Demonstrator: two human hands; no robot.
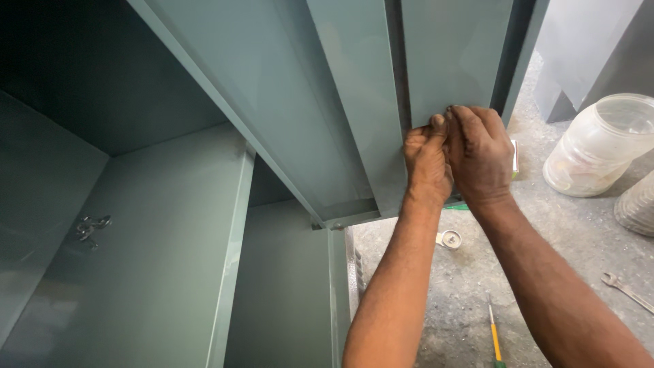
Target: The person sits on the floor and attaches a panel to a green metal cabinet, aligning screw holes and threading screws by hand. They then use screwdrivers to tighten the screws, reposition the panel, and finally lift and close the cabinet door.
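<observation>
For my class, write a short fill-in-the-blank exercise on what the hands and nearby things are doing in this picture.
1. Both hands, left hand and right hand, press on the grey-green cabinet ____.
2. The screwdriver on the floor has a ____ handle.
3. A bunch of ____ lies on the cabinet shelf.
4. The plastic jar stands to the ____ of the hands.

Missing words: door; yellow; keys; right

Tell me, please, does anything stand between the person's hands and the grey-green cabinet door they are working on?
Nothing visible does: the left hand and right hand both rest directly against the cabinet door, fingers pinched together at its lower edge.

Single head view, close, probably angled down, over cabinet door (449,61).
</observation>
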